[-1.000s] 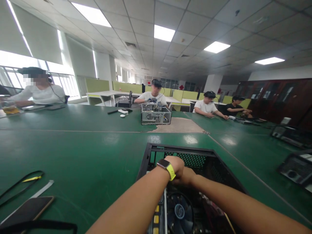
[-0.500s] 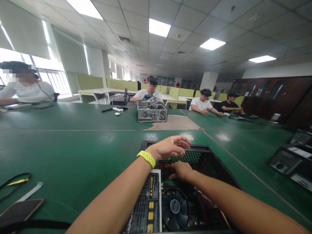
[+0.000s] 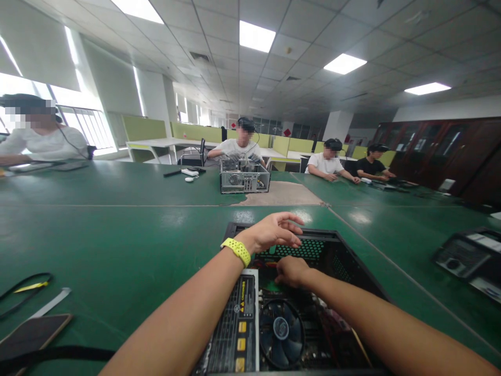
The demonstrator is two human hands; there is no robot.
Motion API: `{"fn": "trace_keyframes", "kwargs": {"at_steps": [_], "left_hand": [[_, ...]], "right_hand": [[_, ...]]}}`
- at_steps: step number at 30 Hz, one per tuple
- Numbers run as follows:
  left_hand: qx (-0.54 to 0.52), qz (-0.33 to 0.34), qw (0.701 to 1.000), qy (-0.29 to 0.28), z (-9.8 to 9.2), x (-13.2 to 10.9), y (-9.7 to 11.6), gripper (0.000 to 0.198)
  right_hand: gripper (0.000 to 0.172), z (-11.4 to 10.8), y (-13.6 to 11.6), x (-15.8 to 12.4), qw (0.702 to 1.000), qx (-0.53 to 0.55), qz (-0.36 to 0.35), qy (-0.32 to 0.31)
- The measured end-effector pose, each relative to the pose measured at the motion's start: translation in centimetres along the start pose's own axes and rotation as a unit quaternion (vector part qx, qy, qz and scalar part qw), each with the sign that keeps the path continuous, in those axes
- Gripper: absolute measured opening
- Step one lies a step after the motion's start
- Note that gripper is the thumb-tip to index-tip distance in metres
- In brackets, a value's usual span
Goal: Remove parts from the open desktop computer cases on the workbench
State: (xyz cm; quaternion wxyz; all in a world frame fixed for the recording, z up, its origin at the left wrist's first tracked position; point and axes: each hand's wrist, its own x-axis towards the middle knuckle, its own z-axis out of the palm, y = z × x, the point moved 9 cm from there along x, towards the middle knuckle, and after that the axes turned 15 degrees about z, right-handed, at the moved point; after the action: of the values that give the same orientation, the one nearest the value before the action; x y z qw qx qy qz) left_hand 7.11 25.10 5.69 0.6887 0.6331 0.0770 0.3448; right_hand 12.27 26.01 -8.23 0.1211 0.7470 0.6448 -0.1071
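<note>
A black computer case [image 3: 354,261] lies open on the green table in front of me. Inside it are a round dark fan [image 3: 281,329] and a labelled power supply [image 3: 235,329] to the fan's left. My left hand [image 3: 276,231], with a yellow strap at the wrist, hangs over the case's far edge, fingers apart and nothing in them. Deeper in the case, my right hand [image 3: 293,271] has its fingers curled down near some red and orange cables [image 3: 270,265]. Whatever its fingertips hold or touch is hidden.
A phone [image 3: 35,337], a grey strip and black cables lie at the left on the table [image 3: 117,250]. Another dark case [image 3: 465,256] stands at the right. Across the table, a person [image 3: 238,143] works at an open metal case [image 3: 245,180]; other people sit around.
My right hand's fingers have drawn together and curled more. My left hand stays over the far edge, nearly still. The view has shifted slightly.
</note>
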Motion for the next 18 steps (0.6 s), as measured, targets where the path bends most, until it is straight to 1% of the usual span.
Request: {"fn": "trace_keyframes", "kwargs": {"at_steps": [2, 5, 7, 9, 12, 15, 17, 18], "left_hand": [[0.004, -0.002, 1.000, 0.003, 0.0, 0.0, -0.1, 0.044], [0.007, -0.004, 1.000, 0.001, -0.1, 0.1, -0.3, 0.045], [0.005, -0.002, 1.000, -0.005, -0.1, 0.2, -0.5, 0.045], [0.005, 0.000, 1.000, -0.010, -0.1, 0.3, -0.6, 0.045], [0.024, -0.001, 1.000, -0.007, -0.2, 0.4, -0.8, 0.045], [0.062, 0.006, 0.998, 0.000, -0.5, 0.6, -1.0, 0.043], [0.092, 0.003, 0.996, -0.014, -0.6, 0.7, -1.3, 0.043], [0.115, -0.007, 0.993, -0.030, -0.6, 0.7, -1.7, 0.043]], "right_hand": [[0.027, -0.2, 0.0, -0.3, 1.000, 0.001, 0.000, 0.010], [0.045, -0.4, -0.4, -0.8, 1.000, 0.006, -0.007, 0.023], [0.050, -0.3, -0.6, -1.1, 1.000, 0.006, -0.005, 0.029], [0.050, -0.3, -0.7, -1.1, 1.000, 0.001, 0.002, 0.029], [0.042, -0.3, -0.7, -0.9, 0.999, -0.013, 0.006, 0.032], [0.036, -0.6, -0.7, -0.5, 0.999, -0.032, -0.010, 0.037], [0.034, -0.8, -0.4, -0.1, 0.998, -0.047, -0.024, 0.028], [0.032, -1.0, -0.2, 0.0, 0.998, -0.056, -0.034, 0.019]]}}
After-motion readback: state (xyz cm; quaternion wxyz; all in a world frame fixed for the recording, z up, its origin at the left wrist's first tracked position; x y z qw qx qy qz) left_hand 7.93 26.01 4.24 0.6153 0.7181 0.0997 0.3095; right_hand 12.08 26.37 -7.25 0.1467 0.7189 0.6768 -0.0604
